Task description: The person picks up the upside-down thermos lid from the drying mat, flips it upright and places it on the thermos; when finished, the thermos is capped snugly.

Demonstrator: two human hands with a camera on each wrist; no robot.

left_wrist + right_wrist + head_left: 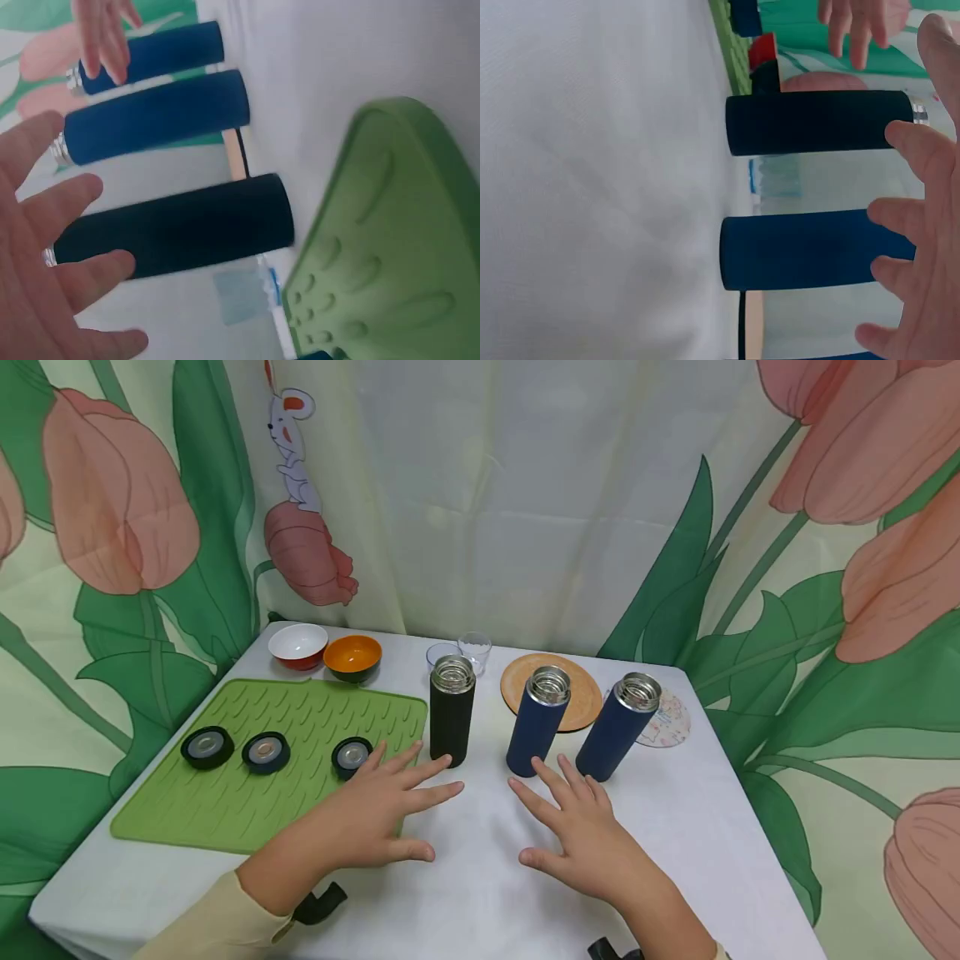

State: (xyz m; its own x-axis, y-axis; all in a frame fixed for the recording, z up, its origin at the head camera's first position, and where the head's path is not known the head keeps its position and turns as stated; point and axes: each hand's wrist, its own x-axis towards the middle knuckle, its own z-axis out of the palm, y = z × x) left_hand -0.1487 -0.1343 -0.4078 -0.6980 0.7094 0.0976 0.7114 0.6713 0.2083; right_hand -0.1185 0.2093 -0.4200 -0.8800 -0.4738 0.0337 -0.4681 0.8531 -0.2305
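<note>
My left hand (375, 814) hovers with spread fingers over the right edge of the green mat (262, 810), near a black thermos flask (450, 718). My right hand (581, 835), fingers also spread, is in front of two blue thermos flasks (534, 735) (613, 739). All three flasks stand upright and lidless, their steel necks showing. On the mat lie three dark round lids (207, 747) (266, 752) (351, 757), one of them close to my left fingers. Neither hand holds anything. In the left wrist view the fingers overlap the black flask (180, 225) without gripping it.
At the back left stand a white-and-red bowl (298, 643) and an orange bowl (352, 656). Clear glasses (476, 647) stand behind the black flask. A round wooden plate (517, 677) and a patterned round mat (667, 722) lie behind the blue flasks. A curtain hangs beyond the table's back edge.
</note>
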